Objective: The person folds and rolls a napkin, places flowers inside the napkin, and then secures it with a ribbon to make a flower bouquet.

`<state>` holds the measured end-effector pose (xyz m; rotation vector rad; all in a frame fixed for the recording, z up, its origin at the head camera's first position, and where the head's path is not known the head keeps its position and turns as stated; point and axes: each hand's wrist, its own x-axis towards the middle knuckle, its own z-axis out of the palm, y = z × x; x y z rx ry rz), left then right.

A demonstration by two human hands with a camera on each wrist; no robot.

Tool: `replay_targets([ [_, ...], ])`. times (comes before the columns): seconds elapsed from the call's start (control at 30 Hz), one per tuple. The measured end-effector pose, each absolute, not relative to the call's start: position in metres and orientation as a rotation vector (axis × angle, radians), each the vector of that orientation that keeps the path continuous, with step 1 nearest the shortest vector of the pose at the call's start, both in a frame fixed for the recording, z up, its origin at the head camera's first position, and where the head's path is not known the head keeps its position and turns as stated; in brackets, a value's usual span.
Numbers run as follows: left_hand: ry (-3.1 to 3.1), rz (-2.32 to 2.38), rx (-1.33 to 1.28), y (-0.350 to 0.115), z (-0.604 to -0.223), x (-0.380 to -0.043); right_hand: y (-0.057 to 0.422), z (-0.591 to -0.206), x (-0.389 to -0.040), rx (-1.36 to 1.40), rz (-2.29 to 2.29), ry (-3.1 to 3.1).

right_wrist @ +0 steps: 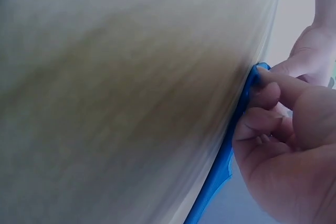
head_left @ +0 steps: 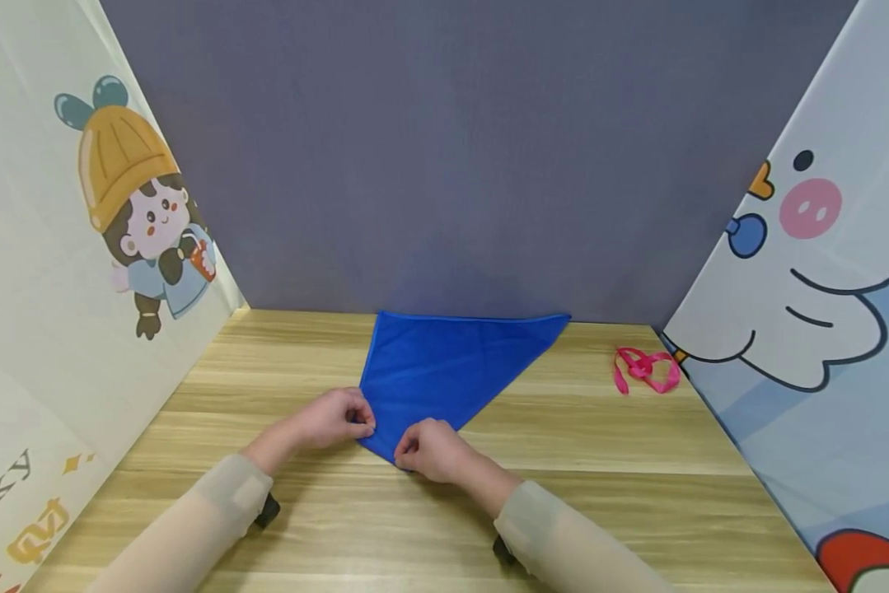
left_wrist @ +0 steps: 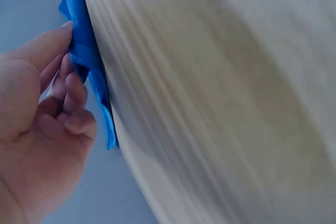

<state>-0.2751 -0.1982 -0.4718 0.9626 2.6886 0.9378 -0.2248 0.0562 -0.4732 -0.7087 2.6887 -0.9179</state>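
A blue cloth (head_left: 444, 362) lies on the wooden table, with a straight far edge, a point at the far right and a slanting right side. At its near left edge, my left hand (head_left: 336, 418) pinches the cloth between thumb and fingers. My right hand (head_left: 437, 450) pinches the near end, a short way to the right of the left hand. In the left wrist view, the thumb and fingers of the left hand (left_wrist: 47, 93) meet at the bunched cloth edge (left_wrist: 86, 40). The right wrist view has the right hand (right_wrist: 283, 135) at the cloth's rim (right_wrist: 223, 156), fingers curled.
A pink ribbon (head_left: 644, 366) lies loosely looped on the table (head_left: 600, 511) at the far right. A grey panel (head_left: 444, 148) rises behind the table. Printed white sheets with cartoon figures hang at the left (head_left: 36, 247) and right (head_left: 859, 329).
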Motion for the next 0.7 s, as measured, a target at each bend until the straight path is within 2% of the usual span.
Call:
replay_targets([
  [0.23, 2.602, 0.917, 1.148, -0.209, -0.473, -0.276, 0.057, -0.474, -0.224, -0.702, -0.912, 2.676],
  [0.47, 2.505, 0.919, 1.073, -0.216, -0.473, -0.278, 0.058, -0.473, -0.223, -0.729, -0.916, 2.669],
  [0.7, 2.521, 0.865, 1.111, -0.216, -0.472, -0.282, 0.06, -0.474, -0.224, -0.747, -0.896, 2.68],
])
